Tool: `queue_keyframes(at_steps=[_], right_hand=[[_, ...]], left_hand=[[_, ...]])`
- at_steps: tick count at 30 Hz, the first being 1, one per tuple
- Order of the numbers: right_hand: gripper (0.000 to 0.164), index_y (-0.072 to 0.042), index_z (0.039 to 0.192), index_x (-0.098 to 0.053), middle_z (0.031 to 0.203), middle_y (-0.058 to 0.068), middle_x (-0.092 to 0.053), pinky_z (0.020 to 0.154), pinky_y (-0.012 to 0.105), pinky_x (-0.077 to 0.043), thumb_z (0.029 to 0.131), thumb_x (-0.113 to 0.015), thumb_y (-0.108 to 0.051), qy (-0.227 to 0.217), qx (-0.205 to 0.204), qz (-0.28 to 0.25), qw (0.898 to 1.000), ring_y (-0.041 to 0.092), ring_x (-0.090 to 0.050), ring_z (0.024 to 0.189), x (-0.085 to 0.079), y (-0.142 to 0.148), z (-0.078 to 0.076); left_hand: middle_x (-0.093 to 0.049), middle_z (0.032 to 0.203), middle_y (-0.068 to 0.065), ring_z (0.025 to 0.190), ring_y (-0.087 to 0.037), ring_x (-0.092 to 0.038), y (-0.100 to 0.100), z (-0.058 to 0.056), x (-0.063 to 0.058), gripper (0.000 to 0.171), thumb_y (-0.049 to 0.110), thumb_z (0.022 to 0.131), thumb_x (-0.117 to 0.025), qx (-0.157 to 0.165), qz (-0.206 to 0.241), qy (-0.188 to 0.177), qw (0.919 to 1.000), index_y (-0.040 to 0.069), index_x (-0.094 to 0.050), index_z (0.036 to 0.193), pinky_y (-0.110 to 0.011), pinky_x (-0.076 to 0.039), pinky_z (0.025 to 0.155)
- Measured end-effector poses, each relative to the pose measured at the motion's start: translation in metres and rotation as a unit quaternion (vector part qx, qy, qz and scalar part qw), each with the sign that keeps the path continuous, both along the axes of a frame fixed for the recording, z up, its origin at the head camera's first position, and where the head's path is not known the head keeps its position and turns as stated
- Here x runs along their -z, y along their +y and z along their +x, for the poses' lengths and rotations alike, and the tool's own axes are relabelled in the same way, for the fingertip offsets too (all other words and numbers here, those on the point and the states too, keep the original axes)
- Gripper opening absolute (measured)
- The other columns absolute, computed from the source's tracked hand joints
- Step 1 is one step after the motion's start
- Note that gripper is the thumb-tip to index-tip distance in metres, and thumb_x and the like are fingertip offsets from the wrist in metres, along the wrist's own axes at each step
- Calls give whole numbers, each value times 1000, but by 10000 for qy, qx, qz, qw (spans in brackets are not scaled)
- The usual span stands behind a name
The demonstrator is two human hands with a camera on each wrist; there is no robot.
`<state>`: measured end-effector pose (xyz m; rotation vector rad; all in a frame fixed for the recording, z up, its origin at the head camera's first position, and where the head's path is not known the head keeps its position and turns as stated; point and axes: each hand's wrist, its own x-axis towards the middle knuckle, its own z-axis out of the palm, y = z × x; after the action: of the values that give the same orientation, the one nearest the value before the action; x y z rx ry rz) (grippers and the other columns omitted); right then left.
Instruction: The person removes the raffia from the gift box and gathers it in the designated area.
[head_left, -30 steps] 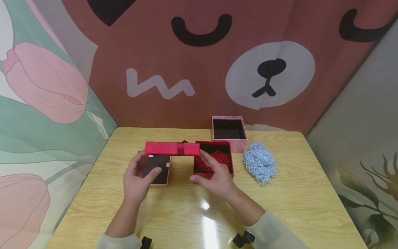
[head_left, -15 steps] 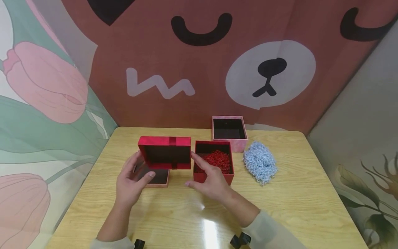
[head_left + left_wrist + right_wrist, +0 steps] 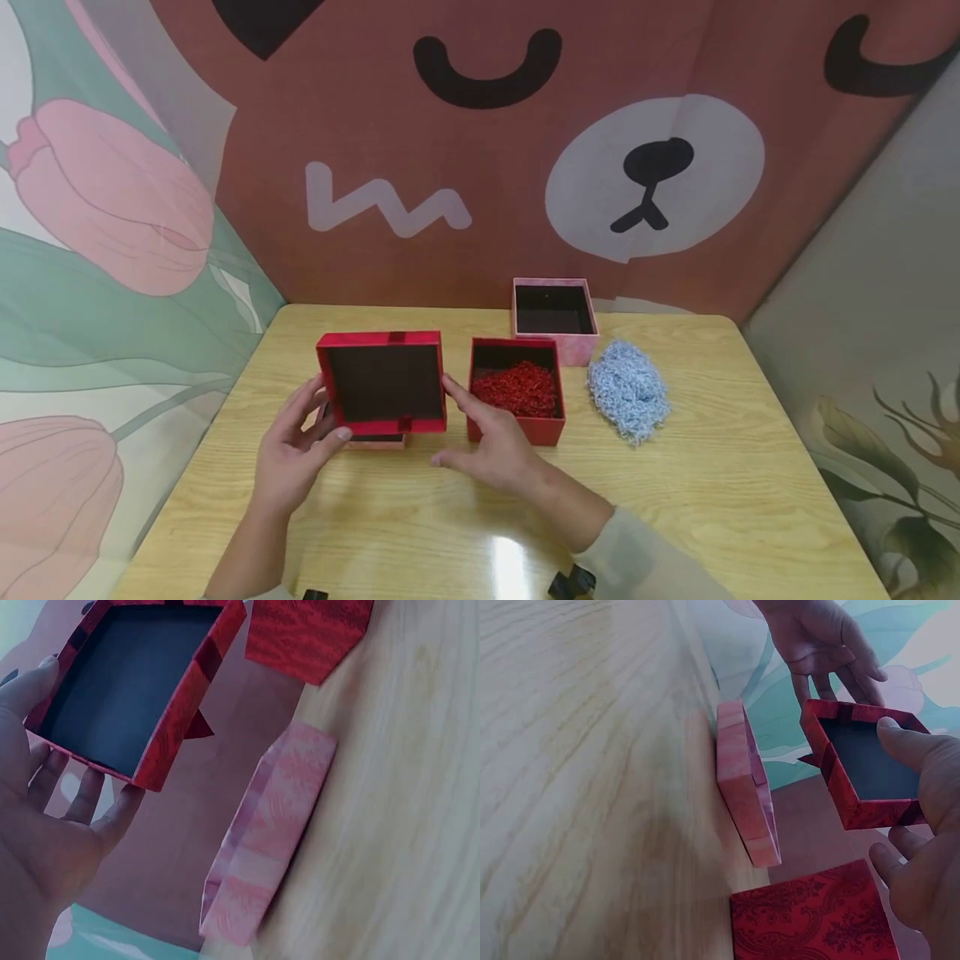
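A red box lid (image 3: 386,383) is held up above the table, its dark inside facing me. My left hand (image 3: 285,462) grips its left edge; the left wrist view shows thumb and fingers (image 3: 116,814) about one corner. On the opposite edge, my right hand (image 3: 491,446) holds it with the fingertips, and the right wrist view has the thumb (image 3: 907,742) in front of the dark inside. Partly hidden behind the lid, a shallow pink box lid (image 3: 378,445) lies on the table. Just beyond my right hand stands a red box (image 3: 547,432) with red shredded paper (image 3: 517,390) inside.
Behind the red box is an open pink box (image 3: 577,350) with a dark inside. A heap of light blue shredded paper (image 3: 628,392) lies to its right. The wooden table (image 3: 712,467) meets a wall cloth with a printed bear at the back.
Both hands have moved left and a little toward me with the red lid. It has turned from showing its side to showing its dark inside. The boxes and shredded paper have stayed put.
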<state>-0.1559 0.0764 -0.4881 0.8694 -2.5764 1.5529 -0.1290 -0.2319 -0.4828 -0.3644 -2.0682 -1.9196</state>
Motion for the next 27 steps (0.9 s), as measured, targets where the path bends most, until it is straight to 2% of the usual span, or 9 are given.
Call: queue_keyframes(at_steps=[1, 2, 5, 9, 13, 20, 25, 27], right_hand=[[107, -45, 163, -27, 155, -5, -51, 111, 45, -48, 79, -92, -36, 16, -13, 15, 10000, 14, -61, 127, 1, -1, 0], [107, -45, 163, -26, 159, -8, -45, 111, 43, -47, 79, -93, -36, 22, -6, 48, 10000, 17, -49, 141, 2, -3, 1], [108, -41, 164, -26, 161, -11, -40, 107, 39, -51, 79, -92, -35, 59, -82, 43, 9999, 20, -50, 141, 4, -6, 1], [109, -32, 165, -27, 164, -11, -33, 102, 34, -54, 78, -93, -32, 176, -145, 69, 9997, 19, -52, 139, 5, -11, 1], [109, -29, 165, -27, 165, -12, -30, 109, 37, -49, 78, -93, -29, 146, -174, 144, 9996, 20, -49, 141, 6, -16, 3], [103, -28, 165, -29, 165, -10, -32, 113, 42, -45, 82, -90, -27, 81, -174, 223, 9996, 22, -46, 144, 16, -26, 9], [102, -25, 164, -29, 165, -7, -32, 114, 41, -43, 83, -90, -32, -96, -237, 263, 9993, 23, -45, 144, 22, -35, 14], [102, -24, 164, -30, 165, -8, -32, 114, 40, -44, 82, -90, -34, -147, -231, 341, 9990, 21, -49, 141, 25, -40, 17]], left_hand=[[-44, 154, -18, 133, -24, -51, -2, 1, 1, 81, -23, 83, -71, 0, -66, -36, 10000, 0, -45, 155, -29, -51, 105], [-44, 155, -17, 133, -23, -51, -5, 3, 2, 82, -23, 82, -72, 1, -165, -79, 9998, 1, -44, 155, -28, -51, 105], [-41, 157, -14, 132, -20, -51, -12, 7, 4, 87, -22, 81, -75, 67, -449, -196, 9988, 4, -43, 157, -22, -52, 101], [-36, 158, -14, 132, -19, -50, -20, 12, 8, 95, -23, 78, -77, 314, -623, -198, 9974, 5, -38, 160, -20, -54, 96], [-32, 159, -15, 133, -18, -47, -27, 16, 10, 106, -23, 73, -81, 483, -812, -254, 9952, 6, -33, 162, -19, -53, 96], [-28, 162, -7, 132, -13, -44, -37, 26, 13, 120, -12, 67, -92, 328, -1449, -679, 9866, 18, -29, 165, -14, -50, 94], [-31, 159, -7, 127, -10, -46, -46, 32, 16, 119, -7, 67, -94, 260, -1815, -887, 9790, 21, -31, 165, -13, -50, 92], [-33, 158, -6, 125, -8, -47, -51, 35, 17, 117, -4, 69, -94, 210, -1970, -1011, 9750, 23, -32, 164, -13, -51, 91]])
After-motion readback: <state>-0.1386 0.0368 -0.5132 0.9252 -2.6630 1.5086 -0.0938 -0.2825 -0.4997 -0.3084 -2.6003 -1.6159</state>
